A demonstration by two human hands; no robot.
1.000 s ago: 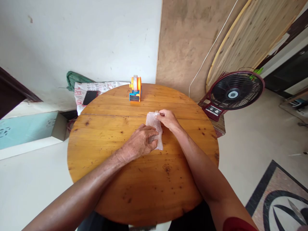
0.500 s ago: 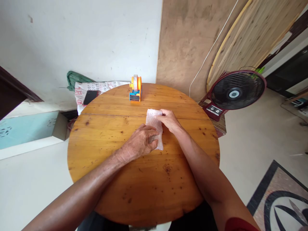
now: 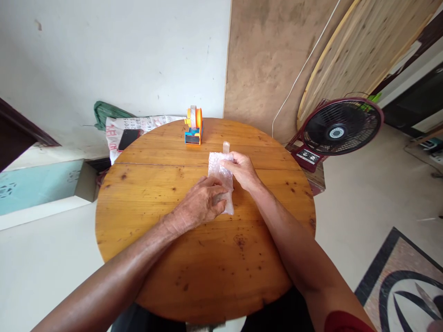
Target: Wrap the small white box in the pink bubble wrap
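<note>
A narrow packet of clear bubble wrap (image 3: 215, 167) lies on the round wooden table, its long side pointing away from me. My left hand (image 3: 204, 199) grips its lower half, with thumb and fingers bent over it; what the wrap contains cannot be made out. At the far right corner, the thumb and fingers of my right hand (image 3: 242, 169) pinch the edge of the wrap. A short strip of clear tape (image 3: 226, 147) sticks up beyond that far edge, beside my right fingertips. Further back stands an orange and blue tape dispenser (image 3: 194, 127) with a roll in it.
The round table (image 3: 166, 276) has a seam across its far part. A red fan (image 3: 337, 131) stands off its right edge. Behind the left edge are a printed white sack (image 3: 112, 133), a dark phone (image 3: 128, 139) and a green bag (image 3: 110, 115). A wall rises behind.
A tape strip now shows upright beyond the wrap's far edge. My right hand has moved up very slightly at the corner; my left hand keeps its place. The view has shifted a little.
</note>
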